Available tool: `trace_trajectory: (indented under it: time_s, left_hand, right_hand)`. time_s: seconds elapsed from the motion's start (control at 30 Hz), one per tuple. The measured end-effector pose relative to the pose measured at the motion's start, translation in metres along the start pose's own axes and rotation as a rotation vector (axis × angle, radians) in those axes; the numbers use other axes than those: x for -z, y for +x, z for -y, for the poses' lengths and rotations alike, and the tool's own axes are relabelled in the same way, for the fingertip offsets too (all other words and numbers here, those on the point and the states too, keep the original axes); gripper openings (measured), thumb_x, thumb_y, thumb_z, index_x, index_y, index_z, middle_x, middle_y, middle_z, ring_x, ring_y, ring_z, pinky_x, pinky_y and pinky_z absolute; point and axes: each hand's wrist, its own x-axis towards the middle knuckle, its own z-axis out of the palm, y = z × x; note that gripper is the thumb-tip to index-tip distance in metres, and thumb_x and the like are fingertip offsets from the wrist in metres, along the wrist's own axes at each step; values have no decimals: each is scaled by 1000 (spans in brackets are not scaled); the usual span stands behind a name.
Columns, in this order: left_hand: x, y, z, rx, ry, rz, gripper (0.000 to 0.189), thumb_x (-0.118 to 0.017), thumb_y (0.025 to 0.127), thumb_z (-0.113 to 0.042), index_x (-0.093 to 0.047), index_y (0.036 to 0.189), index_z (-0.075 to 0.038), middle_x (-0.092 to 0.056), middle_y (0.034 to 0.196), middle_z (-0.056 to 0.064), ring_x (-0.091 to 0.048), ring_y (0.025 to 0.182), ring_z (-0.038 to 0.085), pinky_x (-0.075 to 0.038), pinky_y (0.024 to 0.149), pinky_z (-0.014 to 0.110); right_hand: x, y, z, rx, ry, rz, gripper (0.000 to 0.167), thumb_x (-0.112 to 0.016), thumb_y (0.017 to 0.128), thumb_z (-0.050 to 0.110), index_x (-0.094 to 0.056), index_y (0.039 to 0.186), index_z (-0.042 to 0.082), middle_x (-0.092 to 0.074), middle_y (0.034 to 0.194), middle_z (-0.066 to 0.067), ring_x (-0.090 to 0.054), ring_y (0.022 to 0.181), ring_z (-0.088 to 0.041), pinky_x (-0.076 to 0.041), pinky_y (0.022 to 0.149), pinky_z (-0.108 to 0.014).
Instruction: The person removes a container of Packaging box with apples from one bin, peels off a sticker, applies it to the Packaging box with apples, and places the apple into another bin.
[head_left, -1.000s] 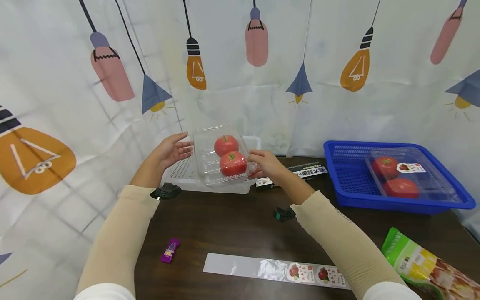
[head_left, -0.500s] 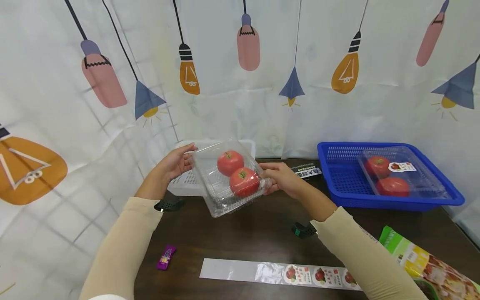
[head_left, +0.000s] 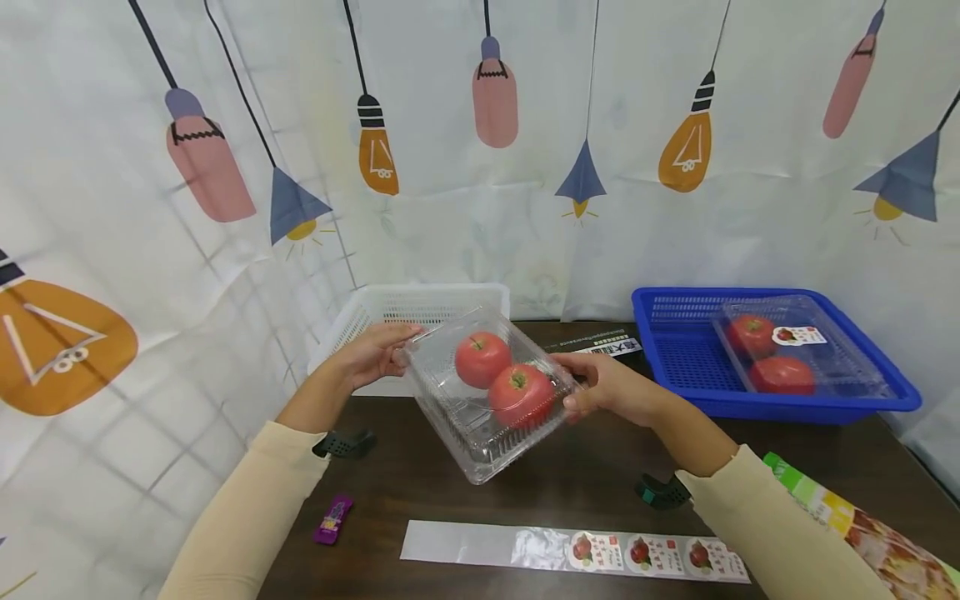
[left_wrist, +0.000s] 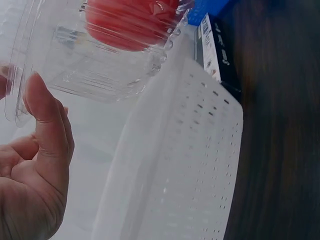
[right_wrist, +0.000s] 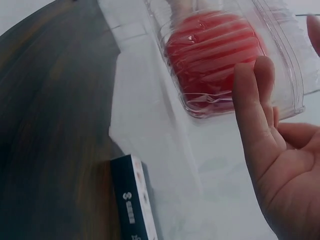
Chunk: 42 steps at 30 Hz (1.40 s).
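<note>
Both hands hold up a clear plastic clamshell box point(head_left: 450, 417), tilted above the table, with two round red fruits point(head_left: 522, 395) inside that look like apples or tomatoes. At its left edge, the left hand point(head_left: 372, 357) pinches the rim; the left wrist view shows the thumb and a fingertip on either side of the clear rim point(left_wrist: 22, 95). The right hand point(head_left: 611, 387) grips the opposite edge, thumb on the near side. In the right wrist view its fingers point(right_wrist: 246, 95) lie along the box wall beside one red fruit point(right_wrist: 212, 60). The lid appears closed over the fruits.
Behind the box stands a white perforated basket point(head_left: 442, 293). A blue basket point(head_left: 678, 404) at right holds another fruit box point(head_left: 840, 358) with a label. A sticker strip point(head_left: 457, 543), purple packet point(head_left: 332, 518), green food bag point(head_left: 847, 517) and black carton point(head_left: 600, 337) lie on the dark table.
The clamshell box has come down and toward me, moving right, away from the white basket, with both hands on it. It has also turned and tilted.
</note>
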Motion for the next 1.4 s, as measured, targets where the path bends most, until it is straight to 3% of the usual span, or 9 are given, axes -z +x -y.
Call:
trace_trajectory:
  time_s: [0.17,0.4,0.5,0.63,0.77,1.03,1.2,1.4]
  left_hand:
    - [-13,0,5,11,24,84,25,-45,104,-16,-68,109,-7,-67,84,3,-59,60,12,-51,54,26]
    - [-26,-3,20,43,50,296,30,-45,104,-20,-55,123,0,-63,86,2,-58,60,12,-52,56,28]
    - [-32,-3,25,52,60,375,27,-47,103,-22,-50,120,-1,-61,86,2,-59,59,12,-54,56,29]
    - [-40,0,32,47,71,476,24,-54,100,-23,-48,112,-3,-59,82,1,-62,60,13,-56,56,30]
    - [-49,1,44,82,78,562,22,-58,98,-24,-48,106,-6,-55,76,-1,-60,61,12,-55,57,31]
    - [-61,1,75,125,114,619,45,-72,88,-36,-47,111,-6,-62,78,0,-67,65,17,-57,58,33]
    - [-66,2,90,162,85,638,56,-76,83,-41,-43,113,-6,-66,79,0,-68,66,18,-57,61,34]
    - [-74,5,105,145,123,603,58,-77,82,-44,-43,111,-6,-68,81,4,-67,67,18,-57,62,36]
  right_hand:
    - [4,-15,-3,19,-77,-32,87,-82,79,27,-37,149,4,-51,135,-16,-53,112,-32,-53,86,-41]
    - [12,-38,-10,28,-35,-39,79,-81,80,20,-41,146,3,-54,134,-17,-56,113,-32,-52,87,-43]
    - [15,-47,-15,38,-30,-21,78,-80,81,22,-42,146,2,-53,135,-17,-55,115,-32,-52,88,-44]
    - [20,-60,-25,54,29,13,77,-78,83,21,-39,146,0,-52,136,-19,-57,113,-33,-52,87,-46]
    - [24,-74,-36,51,118,18,74,-76,86,22,-39,146,-1,-57,130,-18,-61,108,-33,-53,85,-47]
    - [21,-95,-59,62,204,-16,62,-68,93,17,-39,145,-1,-61,125,-17,-62,108,-29,-52,87,-45]
    - [19,-100,-70,41,221,-128,53,-61,97,10,-40,145,1,-63,123,-14,-64,103,-25,-53,85,-43]
    - [17,-103,-79,34,295,-263,57,-51,101,4,-23,149,-7,-63,117,-5,-64,94,-15,-54,81,-34]
